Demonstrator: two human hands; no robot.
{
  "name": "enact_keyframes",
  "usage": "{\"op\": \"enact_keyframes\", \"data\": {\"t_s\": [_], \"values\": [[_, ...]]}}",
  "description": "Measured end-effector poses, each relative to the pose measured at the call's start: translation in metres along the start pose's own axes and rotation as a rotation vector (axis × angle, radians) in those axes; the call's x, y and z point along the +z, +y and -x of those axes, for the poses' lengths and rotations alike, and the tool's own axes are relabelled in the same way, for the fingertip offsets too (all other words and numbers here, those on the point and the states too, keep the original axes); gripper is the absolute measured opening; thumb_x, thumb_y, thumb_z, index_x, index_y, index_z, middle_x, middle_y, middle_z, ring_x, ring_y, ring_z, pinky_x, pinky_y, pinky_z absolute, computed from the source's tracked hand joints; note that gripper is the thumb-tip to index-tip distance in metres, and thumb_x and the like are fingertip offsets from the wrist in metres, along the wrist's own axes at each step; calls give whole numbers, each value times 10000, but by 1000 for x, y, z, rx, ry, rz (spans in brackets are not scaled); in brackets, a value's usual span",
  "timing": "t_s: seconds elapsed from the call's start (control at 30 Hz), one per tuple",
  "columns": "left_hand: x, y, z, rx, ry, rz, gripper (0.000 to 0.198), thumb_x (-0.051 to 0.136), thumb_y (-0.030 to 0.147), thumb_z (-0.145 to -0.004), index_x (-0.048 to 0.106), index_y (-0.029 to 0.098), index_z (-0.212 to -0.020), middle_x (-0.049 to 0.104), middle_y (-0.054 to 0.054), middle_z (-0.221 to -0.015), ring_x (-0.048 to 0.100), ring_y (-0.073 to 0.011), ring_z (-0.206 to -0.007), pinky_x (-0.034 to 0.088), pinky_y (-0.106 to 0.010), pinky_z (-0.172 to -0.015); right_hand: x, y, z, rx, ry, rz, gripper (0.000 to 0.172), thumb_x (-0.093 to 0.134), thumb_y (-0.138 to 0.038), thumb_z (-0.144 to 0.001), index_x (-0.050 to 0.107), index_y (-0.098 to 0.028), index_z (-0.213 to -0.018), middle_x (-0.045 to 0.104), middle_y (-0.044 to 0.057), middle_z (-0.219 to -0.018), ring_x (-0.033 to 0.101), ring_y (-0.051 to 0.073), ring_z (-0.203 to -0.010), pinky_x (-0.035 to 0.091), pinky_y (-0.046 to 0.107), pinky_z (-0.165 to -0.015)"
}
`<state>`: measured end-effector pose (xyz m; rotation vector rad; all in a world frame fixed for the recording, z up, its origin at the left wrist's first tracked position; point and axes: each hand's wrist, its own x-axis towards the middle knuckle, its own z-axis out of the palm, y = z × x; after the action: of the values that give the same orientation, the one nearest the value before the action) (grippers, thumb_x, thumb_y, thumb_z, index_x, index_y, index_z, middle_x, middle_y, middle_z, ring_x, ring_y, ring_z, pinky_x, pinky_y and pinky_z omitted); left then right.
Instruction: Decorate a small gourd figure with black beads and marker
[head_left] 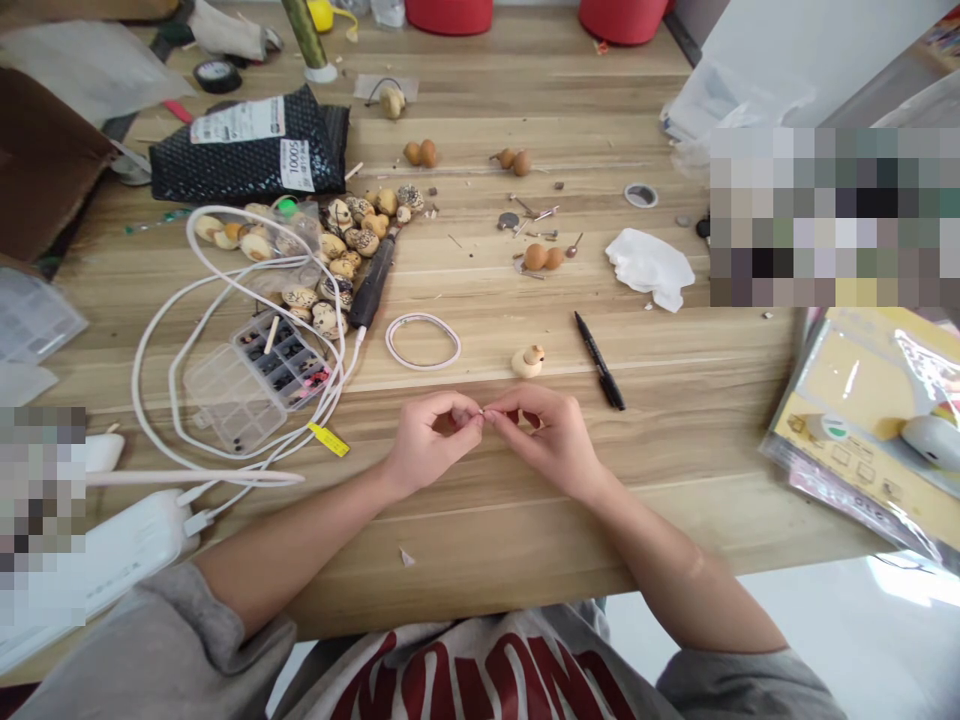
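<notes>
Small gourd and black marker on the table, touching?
Apart. The head view shows a plain strip of wooden tabletop between the small gourd and the black marker.

Cable (135, 385) loops around compartment box (255, 385), left; pen (599, 360) right of small gourd (528, 361).

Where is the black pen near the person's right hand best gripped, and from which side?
Probably around the thicker end of the black pen, with the fingers coming from above and the hand's side of it. It lies flat and diagonal on the wooden table, that end nearest the right hand.
</notes>
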<state>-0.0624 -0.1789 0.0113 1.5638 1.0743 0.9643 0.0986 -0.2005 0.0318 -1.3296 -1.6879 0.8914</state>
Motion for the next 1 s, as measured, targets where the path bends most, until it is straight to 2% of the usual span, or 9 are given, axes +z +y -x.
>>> {"op": "enact_keyframes", "data": {"t_s": [0.43, 0.57, 0.7, 0.83, 1.0], "values": [[-2, -2, 1, -7, -52, 25, 112, 577, 138, -685, 507, 149, -599, 466, 39, -534, 398, -56, -493, 336, -172, -471, 10, 0, 3, -10, 17, 8, 118, 554, -178, -800, 608, -181, -696, 630, 2, -637, 495, 93, -555, 389, 224, -522], [-1, -2, 2, -18, -63, 58, 113, 574, 127, -666, 494, 150, -590, 462, 37, -538, 394, -58, -500, 327, -176, -473, 9, -2, 2, 57, 1, -60, 110, 561, -189, -785, 621, -172, -695, 620, -2, -615, 480, 84, -531, 369, 217, -501], [0, -1, 2, -42, -90, 135, 98, 563, 139, -658, 493, 151, -591, 450, 37, -531, 376, -57, -483, 313, -180, -458, 5, -5, 1, 189, -53, -166, 142, 575, -249, -786, 644, -155, -705, 607, 7, -602, 460, 82, -509, 343, 220, -474], [-1, -1, 1, -32, -98, 163, 122, 566, 167, -671, 480, 151, -586, 435, 39, -526, 367, -53, -479, 311, -176, -454, 4, -5, 0, 293, -95, -318, 208, 618, -343, -773, 648, -151, -700, 619, 22, -622, 508, 105, -560, 384, 227, -505], [-2, -1, 0, 15, -103, 177, 114, 566, 162, -689, 491, 146, -605, 442, 39, -531, 374, -51, -481, 310, -170, -454, 1, -6, -3, 337, -105, -448, 278, 662, -425, -738, 643, -153, -687, 638, 23, -647, 533, 106, -584, 427, 229, -547]]}}
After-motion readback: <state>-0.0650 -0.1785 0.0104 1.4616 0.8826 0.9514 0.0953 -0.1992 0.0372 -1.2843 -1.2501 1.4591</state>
